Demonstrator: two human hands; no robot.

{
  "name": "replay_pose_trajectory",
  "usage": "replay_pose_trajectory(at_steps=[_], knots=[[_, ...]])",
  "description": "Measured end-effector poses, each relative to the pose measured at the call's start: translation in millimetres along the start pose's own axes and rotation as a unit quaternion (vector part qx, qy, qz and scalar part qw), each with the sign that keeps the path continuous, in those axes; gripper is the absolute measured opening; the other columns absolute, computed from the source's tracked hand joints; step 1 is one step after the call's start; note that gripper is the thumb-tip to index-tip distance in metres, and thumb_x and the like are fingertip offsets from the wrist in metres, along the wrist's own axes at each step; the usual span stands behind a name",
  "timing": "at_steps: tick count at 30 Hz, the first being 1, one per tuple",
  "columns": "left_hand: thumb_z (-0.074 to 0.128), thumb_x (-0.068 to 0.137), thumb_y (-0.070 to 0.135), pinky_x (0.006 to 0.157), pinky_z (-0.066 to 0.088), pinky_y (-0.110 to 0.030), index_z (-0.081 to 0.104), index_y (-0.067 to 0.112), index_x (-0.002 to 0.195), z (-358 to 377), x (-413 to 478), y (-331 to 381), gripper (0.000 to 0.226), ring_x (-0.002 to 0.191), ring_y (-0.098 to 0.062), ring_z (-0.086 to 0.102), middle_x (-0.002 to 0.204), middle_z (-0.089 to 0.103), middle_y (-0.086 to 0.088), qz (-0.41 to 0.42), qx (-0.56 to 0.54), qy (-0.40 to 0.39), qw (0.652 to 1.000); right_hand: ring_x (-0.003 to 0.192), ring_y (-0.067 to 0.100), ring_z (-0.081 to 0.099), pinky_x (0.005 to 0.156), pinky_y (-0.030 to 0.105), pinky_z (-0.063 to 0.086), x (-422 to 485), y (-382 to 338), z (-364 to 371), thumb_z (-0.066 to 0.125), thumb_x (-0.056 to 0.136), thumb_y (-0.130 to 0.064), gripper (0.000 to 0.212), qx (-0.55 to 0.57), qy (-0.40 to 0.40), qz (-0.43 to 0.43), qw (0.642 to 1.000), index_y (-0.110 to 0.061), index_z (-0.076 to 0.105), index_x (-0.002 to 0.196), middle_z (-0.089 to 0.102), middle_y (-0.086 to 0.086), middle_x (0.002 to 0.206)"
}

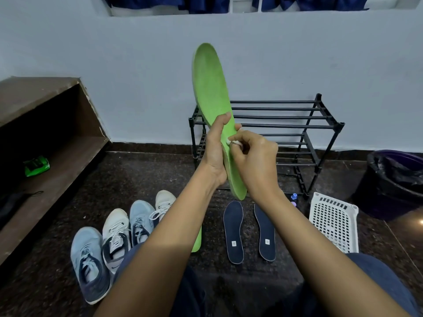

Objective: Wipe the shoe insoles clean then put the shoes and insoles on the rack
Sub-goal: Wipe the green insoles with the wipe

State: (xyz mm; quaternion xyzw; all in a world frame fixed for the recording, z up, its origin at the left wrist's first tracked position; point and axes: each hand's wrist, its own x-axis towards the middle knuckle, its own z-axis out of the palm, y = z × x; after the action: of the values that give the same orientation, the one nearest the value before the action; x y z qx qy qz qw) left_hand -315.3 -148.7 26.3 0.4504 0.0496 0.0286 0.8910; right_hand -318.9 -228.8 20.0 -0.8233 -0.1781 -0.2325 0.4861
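My left hand (214,148) grips a green insole (211,88) near its heel and holds it upright in front of me. My right hand (254,157) pinches a small white wipe (231,143) against the insole's lower part. A second green insole (197,242) lies on the floor, mostly hidden by my left forearm. Two dark blue insoles (233,232) (265,233) lie side by side on the floor. Several shoes, light blue (88,259) and white (114,234), stand in a row at the left. The black rack (286,117) stands against the wall behind.
A white perforated basket (335,221) lies on the floor at the right, next to a dark bin with a black liner (393,181). A brown wooden shelf unit (45,143) at the left holds a green packet (36,165). A small bottle (293,197) stands by the rack's foot.
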Motion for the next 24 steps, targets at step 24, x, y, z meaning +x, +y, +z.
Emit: replay_pose_trajectory(at_steps=[24], knots=[[0.066, 0.060, 0.051, 0.063, 0.052, -0.031, 0.060, 0.004, 0.098, -8, 10, 13, 0.061, 0.069, -0.022, 0.064, 0.082, 0.064, -0.008, 0.059, -0.052, 0.006, 0.997, 0.063, 0.006, 0.060, 0.065, 0.010, 0.044, -9, -4, -9, 0.064, 0.078, -0.002, 0.017, -0.001, -0.104, 0.024, 0.994, -0.013, 0.076, 0.084, 0.069, -0.001, 0.072]])
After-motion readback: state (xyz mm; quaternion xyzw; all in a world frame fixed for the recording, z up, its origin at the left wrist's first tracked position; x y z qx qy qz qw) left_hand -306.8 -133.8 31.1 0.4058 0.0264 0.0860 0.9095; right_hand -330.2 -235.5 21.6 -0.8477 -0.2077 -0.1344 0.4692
